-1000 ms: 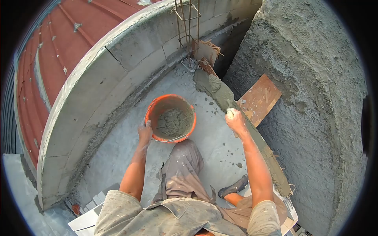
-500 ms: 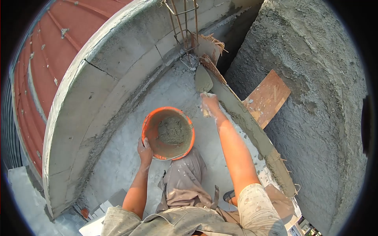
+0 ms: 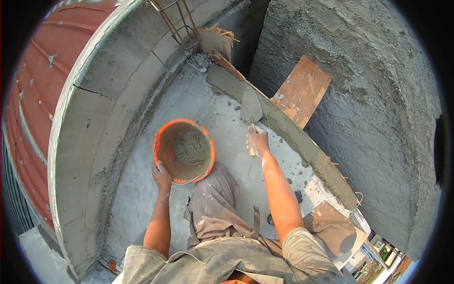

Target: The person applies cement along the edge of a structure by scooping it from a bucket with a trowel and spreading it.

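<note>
My left hand (image 3: 162, 178) grips the lower left rim of an orange bucket (image 3: 212, 152), tilted, with grey wet mortar (image 3: 191, 147) inside. My right hand (image 3: 257, 140) is closed round the wooden handle of a trowel (image 3: 251, 105). The trowel's blade points up and away, lying over the inner edge of a strip of wet mortar (image 3: 288, 127). That strip runs along the floor's right edge, from the wooden boards at the top down to the lower right.
A curved concrete wall (image 3: 106, 109) rises on the left, with a red metal roof (image 3: 35, 94) beyond. Rebar (image 3: 177, 23) stands at the top. A brown board (image 3: 305, 90) juts over a gap beside a rough grey wall (image 3: 369, 109). Mortar crumbs dot the floor (image 3: 184, 99).
The trowel swung up to the strip's far end, then came back nearer along it. My left hand stays on the bucket. The whole view has shifted and turned.
</note>
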`<state>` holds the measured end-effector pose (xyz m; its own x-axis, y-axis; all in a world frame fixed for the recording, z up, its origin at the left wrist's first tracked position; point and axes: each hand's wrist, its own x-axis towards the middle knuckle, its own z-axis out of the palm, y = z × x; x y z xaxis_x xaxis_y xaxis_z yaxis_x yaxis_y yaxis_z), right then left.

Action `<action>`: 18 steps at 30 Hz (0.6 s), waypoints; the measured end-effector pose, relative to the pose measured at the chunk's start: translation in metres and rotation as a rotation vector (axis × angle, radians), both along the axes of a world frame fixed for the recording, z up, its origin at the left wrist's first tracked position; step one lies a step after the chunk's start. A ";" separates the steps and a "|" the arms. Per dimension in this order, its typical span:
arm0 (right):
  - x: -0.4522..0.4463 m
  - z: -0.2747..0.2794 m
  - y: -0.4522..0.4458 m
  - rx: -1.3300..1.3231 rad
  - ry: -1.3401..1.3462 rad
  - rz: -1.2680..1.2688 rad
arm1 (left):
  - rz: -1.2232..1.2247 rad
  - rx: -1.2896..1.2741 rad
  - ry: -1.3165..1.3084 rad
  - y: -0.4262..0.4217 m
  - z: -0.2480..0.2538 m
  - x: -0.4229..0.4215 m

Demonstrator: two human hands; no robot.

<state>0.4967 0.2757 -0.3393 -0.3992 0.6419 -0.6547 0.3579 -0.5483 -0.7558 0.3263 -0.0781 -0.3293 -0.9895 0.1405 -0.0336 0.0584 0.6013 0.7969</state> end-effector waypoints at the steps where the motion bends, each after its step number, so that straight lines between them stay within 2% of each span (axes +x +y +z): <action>1: 0.016 -0.006 -0.001 0.002 -0.001 -0.015 | -0.013 0.020 0.021 -0.002 -0.004 -0.001; 3: 0.044 -0.011 -0.002 0.010 -0.003 -0.043 | -0.038 0.065 0.062 -0.002 -0.008 -0.002; 6: 0.083 -0.005 -0.013 0.027 0.089 -0.171 | -0.014 -0.013 0.045 -0.002 -0.007 -0.003; 10: 0.123 0.002 -0.016 -0.067 0.063 -0.458 | -0.019 0.036 0.042 -0.002 -0.010 -0.004; 14: 0.123 -0.006 -0.011 -0.101 0.099 -0.453 | -0.024 0.015 0.016 -0.004 -0.012 -0.005; 18: 0.076 -0.009 -0.009 -0.136 0.122 -0.377 | -0.011 0.013 0.038 -0.001 -0.008 -0.003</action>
<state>0.5728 0.2666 -0.3483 -0.2325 0.6689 -0.7060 0.0248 -0.7216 -0.6919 0.3229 -0.0790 -0.3371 -0.9884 0.1517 0.0060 0.0954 0.5898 0.8019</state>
